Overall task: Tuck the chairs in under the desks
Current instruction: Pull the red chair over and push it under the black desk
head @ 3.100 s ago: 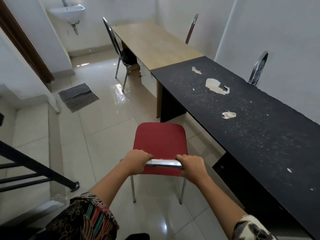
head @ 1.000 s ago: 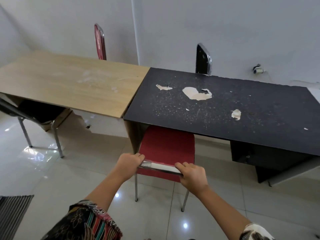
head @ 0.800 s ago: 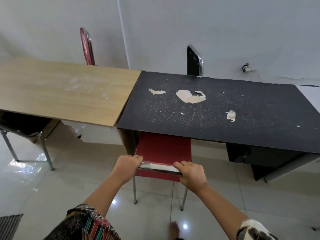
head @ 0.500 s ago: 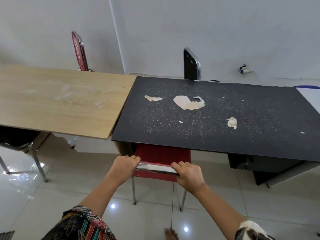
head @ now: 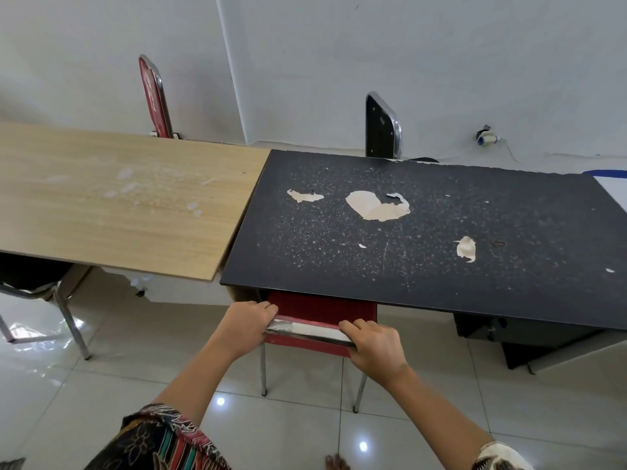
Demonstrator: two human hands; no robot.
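Red chair (head: 322, 308) sits mostly under the black tabletop (head: 424, 232) — my left hand (head: 249, 320) and right hand (head: 375, 347) grip its back rail (head: 307, 330); next, I reckon, a straight push home.

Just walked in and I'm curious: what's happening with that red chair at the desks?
A person grips the backrest top of the red chair with both hands, the left hand and right hand at either end. Most of the seat sits under the black desk; the backrest and rear legs are outside its edge. A dark chair looks only partly under the wooden desk, so the tucking-in isn't finished.
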